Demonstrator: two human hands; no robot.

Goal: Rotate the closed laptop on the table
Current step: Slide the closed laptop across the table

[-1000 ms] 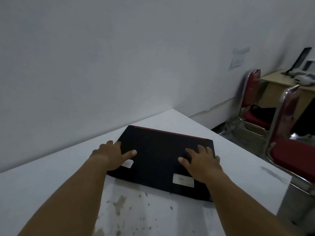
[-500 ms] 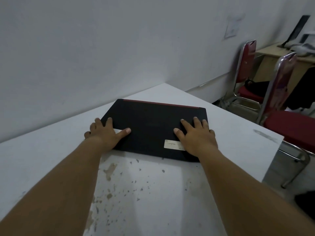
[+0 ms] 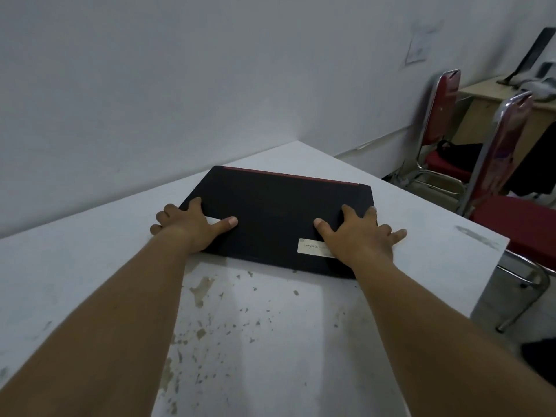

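A: Laptop has swung a bit since a second ago, long edge now nearly facing the person.
B: Hands?
A: Left hand and right hand flat, pressing its near corners, not clenched. It sits on the white desk by the wall.
B: Progress?
A: Partway, I'd judge; more turning likely left.

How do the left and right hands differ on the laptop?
The left hand sits at the laptop's left edge; the right hand sits at its right edge. The right hand partly covers a white label; the left covers most of another pale sticker. The right's outer fingers spill onto the table. Both lie flat, palms down.
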